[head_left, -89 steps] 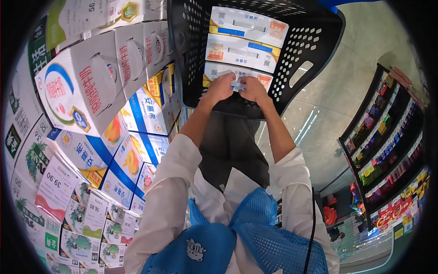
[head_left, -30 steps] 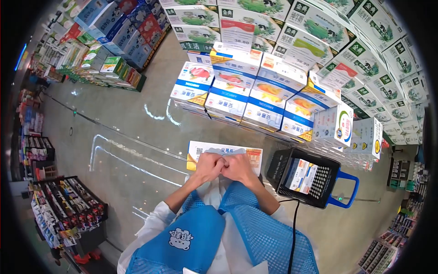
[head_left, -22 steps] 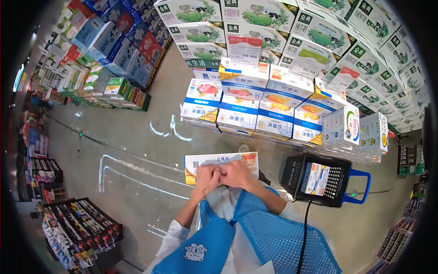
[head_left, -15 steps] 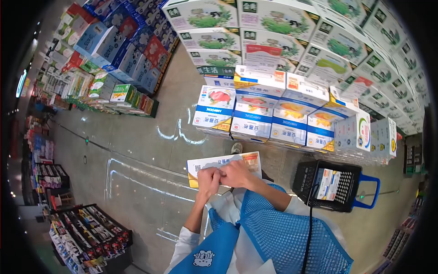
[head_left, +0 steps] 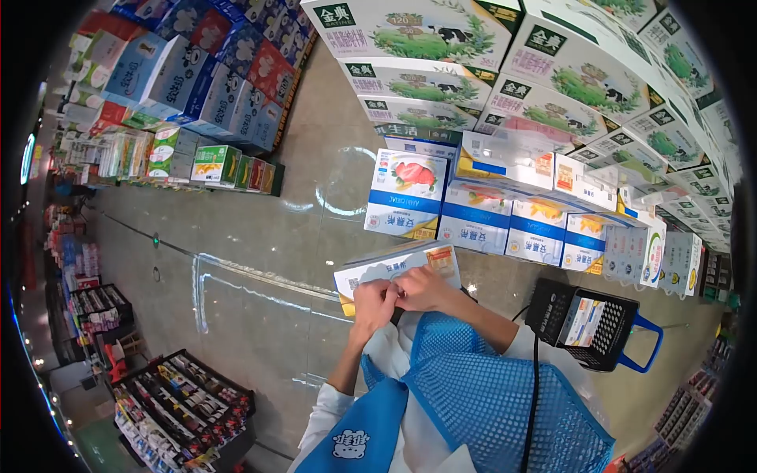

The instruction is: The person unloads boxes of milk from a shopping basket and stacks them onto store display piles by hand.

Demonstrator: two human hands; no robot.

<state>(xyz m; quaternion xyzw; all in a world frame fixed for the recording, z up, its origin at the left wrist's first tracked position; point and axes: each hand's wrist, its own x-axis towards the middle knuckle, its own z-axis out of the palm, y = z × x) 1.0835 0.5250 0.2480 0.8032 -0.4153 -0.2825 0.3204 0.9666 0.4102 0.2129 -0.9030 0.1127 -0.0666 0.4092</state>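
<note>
Both hands holding 1 white carton [head_left: 380, 270] in front of the body.
In the head view, the left hand [head_left: 373, 306] and right hand [head_left: 422, 290] are keeping fingers curled narrow at its near long edge; right of them, a black basket [head_left: 544, 310] is holding packs [head_left: 582, 322] on the floor [head_left: 260, 236].

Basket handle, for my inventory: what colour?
The basket handle is blue, clearest in the head view.
</note>
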